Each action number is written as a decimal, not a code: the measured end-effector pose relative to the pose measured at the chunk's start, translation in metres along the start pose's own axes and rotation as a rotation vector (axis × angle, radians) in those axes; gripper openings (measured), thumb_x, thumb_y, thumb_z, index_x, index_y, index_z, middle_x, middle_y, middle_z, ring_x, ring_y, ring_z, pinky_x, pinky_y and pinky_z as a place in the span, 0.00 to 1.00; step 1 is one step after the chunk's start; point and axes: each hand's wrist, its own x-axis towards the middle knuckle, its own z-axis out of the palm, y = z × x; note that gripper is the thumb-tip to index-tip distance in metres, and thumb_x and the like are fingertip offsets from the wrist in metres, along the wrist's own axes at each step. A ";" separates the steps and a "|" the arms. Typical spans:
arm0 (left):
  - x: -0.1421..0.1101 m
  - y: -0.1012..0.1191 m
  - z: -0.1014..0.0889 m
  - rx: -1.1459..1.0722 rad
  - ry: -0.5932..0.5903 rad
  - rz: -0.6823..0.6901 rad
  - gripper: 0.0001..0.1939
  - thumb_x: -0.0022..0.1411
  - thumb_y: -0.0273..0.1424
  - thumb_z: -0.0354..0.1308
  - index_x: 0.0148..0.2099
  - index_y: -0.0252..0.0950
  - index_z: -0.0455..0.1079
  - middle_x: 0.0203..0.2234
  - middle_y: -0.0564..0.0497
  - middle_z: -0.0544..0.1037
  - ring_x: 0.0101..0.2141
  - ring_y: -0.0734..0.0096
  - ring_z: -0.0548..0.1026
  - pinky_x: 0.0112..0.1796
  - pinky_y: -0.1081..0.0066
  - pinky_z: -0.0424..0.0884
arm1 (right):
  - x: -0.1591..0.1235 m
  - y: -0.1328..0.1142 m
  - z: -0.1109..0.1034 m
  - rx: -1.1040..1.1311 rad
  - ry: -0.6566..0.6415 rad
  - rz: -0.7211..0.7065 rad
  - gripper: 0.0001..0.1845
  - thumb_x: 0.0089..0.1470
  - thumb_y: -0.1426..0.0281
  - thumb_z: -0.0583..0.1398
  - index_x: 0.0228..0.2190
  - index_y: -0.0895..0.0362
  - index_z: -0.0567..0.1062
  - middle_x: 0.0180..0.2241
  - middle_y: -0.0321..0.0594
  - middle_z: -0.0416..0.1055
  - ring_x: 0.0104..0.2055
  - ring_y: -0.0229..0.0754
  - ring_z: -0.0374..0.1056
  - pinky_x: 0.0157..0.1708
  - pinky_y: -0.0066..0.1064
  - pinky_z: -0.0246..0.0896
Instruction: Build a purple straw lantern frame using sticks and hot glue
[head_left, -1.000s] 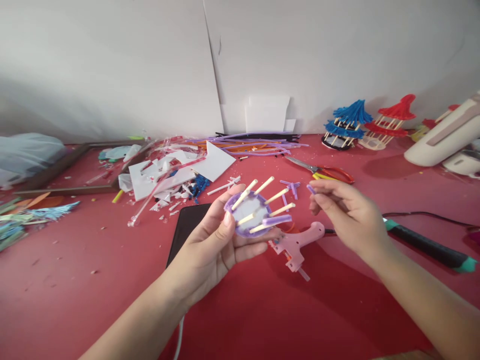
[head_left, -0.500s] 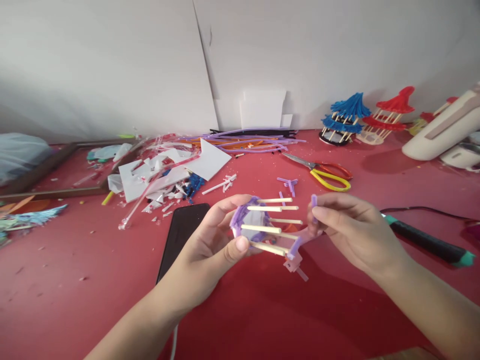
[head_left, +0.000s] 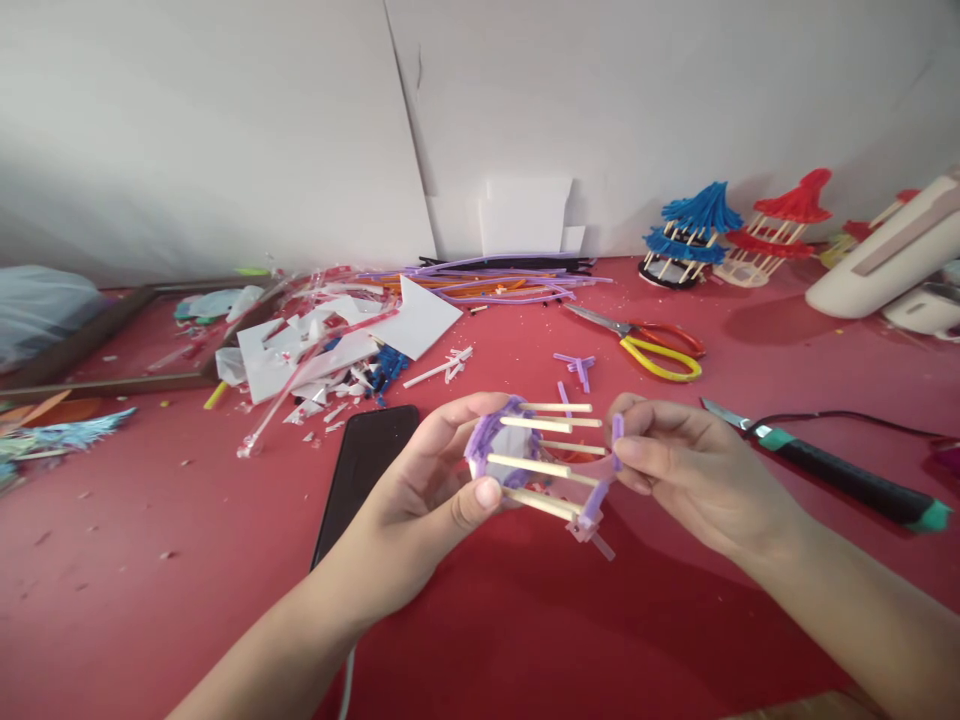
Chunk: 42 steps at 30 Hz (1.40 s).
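Left hand (head_left: 442,490) has the base (head_left: 484,440) pinched by the rim, thumb on the near side, fingers round the far side, so it's up off the table (head_left: 487,640), tipped over with the sticks (head_left: 529,464) pointing right. Right hand (head_left: 682,450) has a short purple strip (head_left: 617,440) clamped between thumb and fingers, right by the stick tips; can't tell if it's touching any. Another purple piece (head_left: 594,503) sits at the near tips.

My worry: most sticks look fixed only at the base end, so a sideways shove with the strip could splay one or pop it loose. Squeezing the rim too hard might bend it too. The glue gun (head_left: 577,532) lies behind the sticks, mostly hidden; no idea if it's hot, but if so, a dipped finger could get burned.

Farther right, the knife (head_left: 847,475) has its blade bare, so a careless right-hand sweep could mean a cut. Scissors (head_left: 660,350) are on the far side.
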 end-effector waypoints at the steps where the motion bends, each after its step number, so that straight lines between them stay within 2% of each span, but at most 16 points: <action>1: 0.000 0.000 0.000 0.000 0.000 0.000 0.20 0.68 0.33 0.60 0.60 0.51 0.67 0.52 0.51 0.73 0.50 0.68 0.74 0.50 0.72 0.75 | 0.000 0.000 0.000 0.020 -0.003 0.002 0.04 0.51 0.70 0.70 0.26 0.53 0.81 0.26 0.31 0.65 0.22 0.27 0.61 0.23 0.23 0.55; 12: 0.002 0.002 0.001 0.008 -0.006 0.008 0.19 0.68 0.32 0.60 0.59 0.51 0.68 0.52 0.53 0.74 0.49 0.71 0.75 0.50 0.77 0.74 | 0.000 0.001 0.002 0.057 0.006 0.043 0.05 0.50 0.70 0.70 0.25 0.53 0.80 0.26 0.31 0.64 0.23 0.27 0.59 0.23 0.23 0.54; 29: 0.001 0.003 0.001 0.008 -0.005 0.009 0.19 0.68 0.31 0.60 0.59 0.52 0.68 0.53 0.52 0.72 0.49 0.70 0.75 0.49 0.74 0.75 | 0.000 0.002 0.002 0.007 -0.008 0.081 0.09 0.50 0.67 0.71 0.24 0.55 0.78 0.26 0.31 0.63 0.24 0.28 0.57 0.24 0.24 0.55; 33: 0.000 0.001 0.001 -0.027 0.010 -0.001 0.20 0.68 0.31 0.60 0.60 0.51 0.68 0.52 0.50 0.74 0.49 0.66 0.75 0.48 0.72 0.76 | 0.000 0.001 0.001 0.024 0.001 0.035 0.08 0.49 0.65 0.71 0.27 0.52 0.78 0.26 0.31 0.64 0.23 0.30 0.58 0.23 0.25 0.57; 36: 0.000 0.002 0.001 -0.081 0.001 -0.013 0.20 0.67 0.32 0.60 0.60 0.50 0.67 0.52 0.49 0.75 0.50 0.63 0.76 0.49 0.68 0.77 | -0.002 0.001 -0.003 -0.026 0.031 -0.089 0.14 0.47 0.61 0.72 0.37 0.48 0.79 0.31 0.33 0.68 0.27 0.34 0.60 0.24 0.26 0.60; 38: 0.000 0.003 0.001 -0.121 -0.011 -0.018 0.20 0.68 0.31 0.60 0.60 0.50 0.68 0.52 0.50 0.75 0.49 0.64 0.77 0.48 0.68 0.77 | -0.005 0.002 -0.006 -0.111 0.057 -0.186 0.17 0.50 0.61 0.71 0.43 0.46 0.79 0.35 0.36 0.69 0.32 0.37 0.63 0.28 0.28 0.62; 41: 0.001 0.004 0.002 -0.160 -0.011 -0.025 0.18 0.68 0.30 0.59 0.59 0.51 0.69 0.50 0.51 0.76 0.49 0.66 0.78 0.47 0.71 0.78 | -0.009 0.002 -0.008 -0.216 0.135 -0.250 0.06 0.60 0.63 0.64 0.39 0.49 0.79 0.32 0.37 0.68 0.33 0.38 0.63 0.30 0.31 0.62; 42: 0.001 0.004 0.002 -0.164 -0.004 -0.029 0.18 0.68 0.30 0.59 0.59 0.51 0.69 0.50 0.51 0.76 0.49 0.66 0.78 0.47 0.71 0.78 | -0.010 0.002 -0.008 -0.230 0.148 -0.249 0.07 0.63 0.63 0.61 0.35 0.51 0.78 0.30 0.37 0.66 0.32 0.38 0.62 0.29 0.31 0.61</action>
